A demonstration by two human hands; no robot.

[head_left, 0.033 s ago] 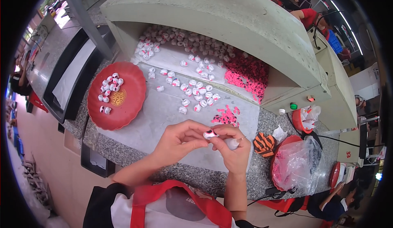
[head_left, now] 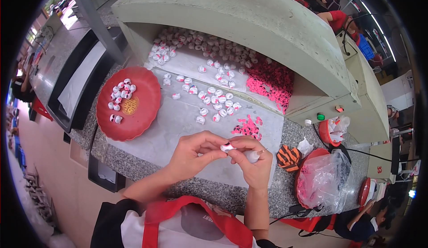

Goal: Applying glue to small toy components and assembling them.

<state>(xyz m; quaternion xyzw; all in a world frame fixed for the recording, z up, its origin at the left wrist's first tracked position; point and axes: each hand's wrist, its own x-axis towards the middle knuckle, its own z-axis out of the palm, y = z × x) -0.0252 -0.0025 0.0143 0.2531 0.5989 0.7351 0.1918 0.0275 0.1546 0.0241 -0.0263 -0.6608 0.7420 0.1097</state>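
Over the near part of the white sheet (head_left: 147, 127), my left hand (head_left: 192, 153) and my right hand (head_left: 250, 163) meet, fingertips pinched on one small rounded white piece (head_left: 227, 147) with pink and black marks. A whitish translucent object, perhaps a small bottle (head_left: 253, 156), is tucked within my right hand's fingers; most of it is hidden. Just beyond the hands lies a heap of flat pink and black bits (head_left: 247, 127). Several similar white pieces (head_left: 214, 101) are scattered farther up the sheet.
A scalloped red plate (head_left: 149, 114) with several white pieces stands at left. Behind, a pale green metal hood (head_left: 240, 20) covers many more pieces and a pink pile (head_left: 269, 85). At right are an orange-black striped cloth (head_left: 288, 158), a plastic-covered red bowl (head_left: 312, 176) and a red cup (head_left: 329, 132).
The view has shifted very slightly. The small white piece looks a little turned between my fingertips; both hands stay in place.
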